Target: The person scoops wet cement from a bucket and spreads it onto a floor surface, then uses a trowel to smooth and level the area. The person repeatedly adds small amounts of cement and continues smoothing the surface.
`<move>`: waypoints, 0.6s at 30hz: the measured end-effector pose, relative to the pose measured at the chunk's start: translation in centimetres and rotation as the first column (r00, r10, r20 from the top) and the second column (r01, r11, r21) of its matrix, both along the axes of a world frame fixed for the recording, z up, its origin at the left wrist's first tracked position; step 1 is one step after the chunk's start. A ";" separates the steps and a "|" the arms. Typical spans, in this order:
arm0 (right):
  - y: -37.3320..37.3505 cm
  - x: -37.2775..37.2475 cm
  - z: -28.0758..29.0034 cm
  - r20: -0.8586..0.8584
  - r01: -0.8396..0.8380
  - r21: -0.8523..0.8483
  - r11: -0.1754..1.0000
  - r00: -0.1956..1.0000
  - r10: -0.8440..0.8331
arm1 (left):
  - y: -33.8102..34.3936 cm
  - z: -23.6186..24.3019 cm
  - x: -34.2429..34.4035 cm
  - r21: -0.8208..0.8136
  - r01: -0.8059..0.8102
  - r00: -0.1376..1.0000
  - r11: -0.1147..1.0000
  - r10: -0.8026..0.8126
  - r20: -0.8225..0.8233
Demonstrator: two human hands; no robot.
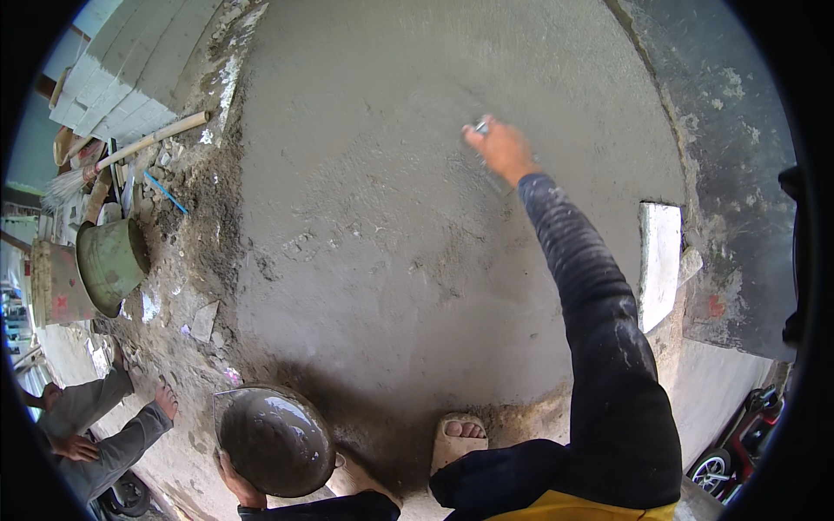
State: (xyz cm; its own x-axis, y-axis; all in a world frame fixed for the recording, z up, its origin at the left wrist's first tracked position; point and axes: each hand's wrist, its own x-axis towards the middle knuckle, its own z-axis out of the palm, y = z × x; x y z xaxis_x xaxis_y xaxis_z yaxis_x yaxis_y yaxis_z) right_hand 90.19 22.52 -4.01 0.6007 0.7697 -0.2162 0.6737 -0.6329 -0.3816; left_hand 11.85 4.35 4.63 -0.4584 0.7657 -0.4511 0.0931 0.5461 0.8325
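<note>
Right hand (506,152) closed round trowel (481,128), blade blurred on wet cement (373,321), long axis slanting upper left to lower right; left hand (236,482) gripping edge of dark bowl (318,434).

- Right arm (599,304): sleeved, reaching forward from the lower right, slanting inward, elbow slightly bent.
- Right hand (506,154): well ahead of the body, back upward, fingers curled in a grip.
- Left arm (321,509): low, mostly cut off by the lower edge.
- Left hand (241,484): near the body, at lower left, gripping, fingers partly hidden.
</note>
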 end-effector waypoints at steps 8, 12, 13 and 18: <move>-0.4 9.8 -5.5 -0.215 0.555 0.312 0.771 0.832 -0.512 | 0.1 0.0 0.5 0.038 0.033 0.999 0.999 -0.034 0.037; 2.7 8.8 -6.1 -0.802 0.725 0.179 0.665 0.499 -0.328 | 0.0 0.4 0.7 0.045 0.044 0.999 0.998 -0.045 0.023; 4.1 7.5 -5.8 -0.804 0.703 0.186 0.686 0.510 -0.305 | 0.0 0.5 0.7 0.062 0.064 0.996 0.996 -0.068 0.055; 10.6 -3.3 -3.0 -0.652 0.336 0.235 0.912 0.751 -0.109 | 0.6 0.5 1.1 0.045 0.011 0.999 0.999 -0.013 0.046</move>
